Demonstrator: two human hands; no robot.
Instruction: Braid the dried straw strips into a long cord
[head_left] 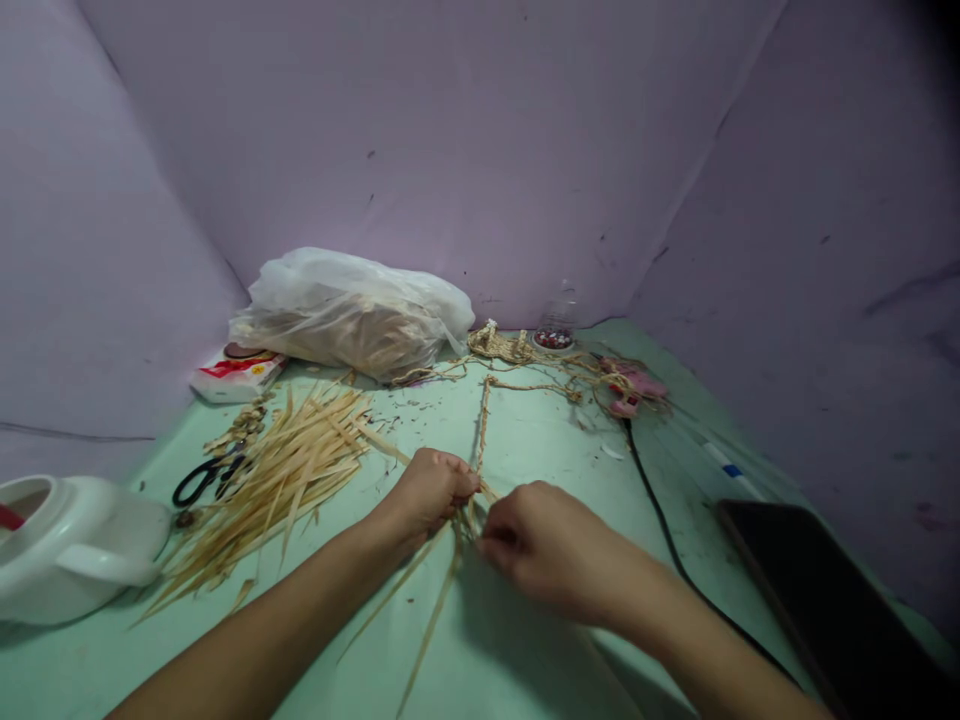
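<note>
A thin braided straw cord (484, 425) runs toward me down the middle of the green table. My left hand (435, 492) pinches the near end of the braid. Loose straw strands (433, 630) fan out below it toward the table's front. Just to the right, my right hand (536, 545) is closed, its fingers curled at the strands beside the braid. What lies inside its grip is partly hidden by the knuckles. A heap of flat dry straw strips (300, 465) lies left of my left hand, with black-handled scissors (202, 480) at its edge.
A plastic bag (360, 310) stands by the back wall, near a red-and-white box (238, 372). At left is a white plastic container (82, 550). Behind the braid are a woven straw piece (499, 343), a clear beaded container (555, 330) and a pink object (630, 388). A black cable (667, 520) passes a dark tablet-like slab (825, 600).
</note>
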